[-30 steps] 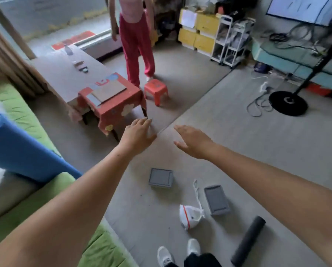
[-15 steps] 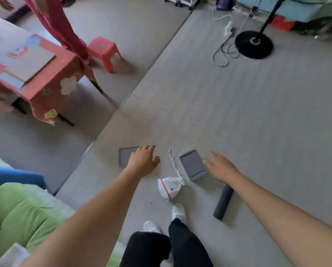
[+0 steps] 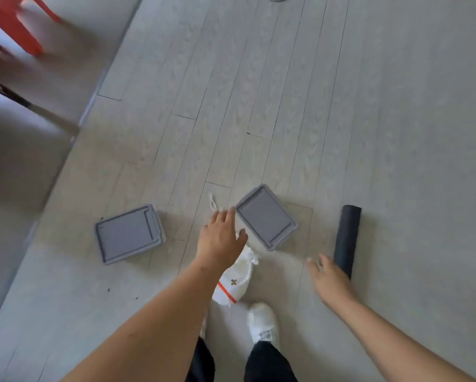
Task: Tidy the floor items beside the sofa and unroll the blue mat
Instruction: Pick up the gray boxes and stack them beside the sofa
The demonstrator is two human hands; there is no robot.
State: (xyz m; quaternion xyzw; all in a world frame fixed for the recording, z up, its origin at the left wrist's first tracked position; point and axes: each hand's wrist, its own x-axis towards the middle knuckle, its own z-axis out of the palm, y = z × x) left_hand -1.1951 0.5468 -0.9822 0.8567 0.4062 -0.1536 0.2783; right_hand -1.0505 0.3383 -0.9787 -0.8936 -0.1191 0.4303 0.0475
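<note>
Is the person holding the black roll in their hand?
No, the right hand is open with fingers spread beside the black roll, which lies on the floor, not gripped.

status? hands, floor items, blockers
Left hand open over white drawstring bag. Right hand open beside black roll. Both grey trays on floor. Blue mat out of view.

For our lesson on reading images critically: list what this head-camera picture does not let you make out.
- White drawstring bag: its top is hidden under the left hand.
- Black roll: its near end is hidden behind the right hand.
- Red stool: blurred and cut off by the top-left edge.
- Blue mat: outside the picture.
</note>
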